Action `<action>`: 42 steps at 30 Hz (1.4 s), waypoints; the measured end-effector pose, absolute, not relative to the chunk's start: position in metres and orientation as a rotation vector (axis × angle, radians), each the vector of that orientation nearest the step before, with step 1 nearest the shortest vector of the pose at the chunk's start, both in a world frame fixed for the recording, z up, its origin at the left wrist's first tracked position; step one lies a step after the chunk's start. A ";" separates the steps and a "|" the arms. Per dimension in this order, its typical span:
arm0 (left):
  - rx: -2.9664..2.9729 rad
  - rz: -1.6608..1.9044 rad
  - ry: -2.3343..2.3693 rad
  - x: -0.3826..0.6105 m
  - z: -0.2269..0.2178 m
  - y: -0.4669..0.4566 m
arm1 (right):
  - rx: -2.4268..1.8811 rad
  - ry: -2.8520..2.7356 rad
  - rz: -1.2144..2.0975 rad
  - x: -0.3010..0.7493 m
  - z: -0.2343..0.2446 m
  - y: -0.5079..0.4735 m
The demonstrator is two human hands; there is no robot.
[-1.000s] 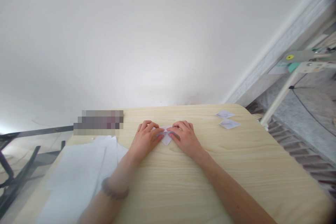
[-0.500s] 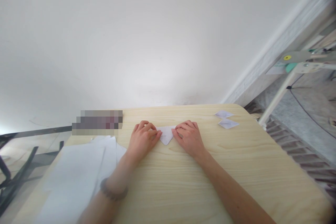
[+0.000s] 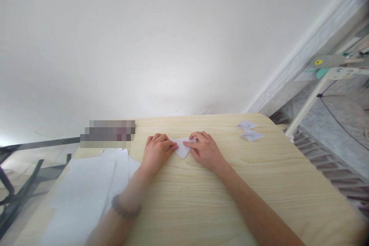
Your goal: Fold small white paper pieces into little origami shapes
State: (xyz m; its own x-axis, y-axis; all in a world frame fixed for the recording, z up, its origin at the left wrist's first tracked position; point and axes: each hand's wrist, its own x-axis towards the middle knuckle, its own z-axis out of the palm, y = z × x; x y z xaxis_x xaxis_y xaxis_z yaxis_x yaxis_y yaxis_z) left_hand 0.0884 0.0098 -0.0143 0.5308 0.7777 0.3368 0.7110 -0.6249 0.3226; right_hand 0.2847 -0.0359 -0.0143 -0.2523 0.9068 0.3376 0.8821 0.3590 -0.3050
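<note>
A small white folded paper [image 3: 182, 150], triangular with its point toward me, lies flat on the light wooden table [image 3: 201, 200]. My left hand [image 3: 157, 153] rests on its left edge with fingers curled and fingertips pressing the paper down. My right hand [image 3: 205, 150] presses on the right part, its index finger stretched across the paper toward the middle. Both hands hide the paper's outer corners.
Several loose white sheets [image 3: 86, 192] lie at the table's left. Two small folded paper pieces [image 3: 250, 130] sit at the back right corner. A blurred-out patch [image 3: 108, 133] lies at the back left. A white wall stands behind the table; a stand [image 3: 325, 73] is off right.
My hands spread apart half a second ago, baring the paper's middle; now my right index finger has slid left across the paper again. My left hand has barely shifted.
</note>
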 end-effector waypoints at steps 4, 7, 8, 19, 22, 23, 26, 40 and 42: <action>2.608 0.700 1.312 0.089 -0.014 0.009 | -1.569 -2.158 0.080 0.297 -0.014 -0.035; 2.558 0.681 1.325 0.087 -0.015 0.011 | -1.555 -2.139 0.095 0.300 -0.015 -0.035; 2.530 0.684 1.324 0.086 -0.016 0.012 | -1.550 -2.123 0.106 0.300 -0.015 -0.036; 2.477 0.679 1.273 0.084 -0.021 0.014 | -1.516 -2.003 0.267 0.295 -0.018 -0.033; 2.467 0.651 1.256 0.085 -0.019 0.013 | -1.522 -1.996 0.277 0.296 -0.018 -0.033; 2.467 0.646 1.251 0.085 -0.018 0.013 | -1.525 -2.002 0.282 0.296 -0.018 -0.033; 2.472 0.653 1.234 0.085 -0.016 0.011 | -1.517 -2.036 0.317 0.297 -0.017 -0.034; 2.471 0.608 1.092 0.086 -0.010 0.007 | -1.401 -2.086 0.464 0.301 -0.017 -0.035; 2.464 0.613 1.069 0.086 -0.011 0.007 | -1.389 -2.095 0.453 0.301 -0.017 -0.035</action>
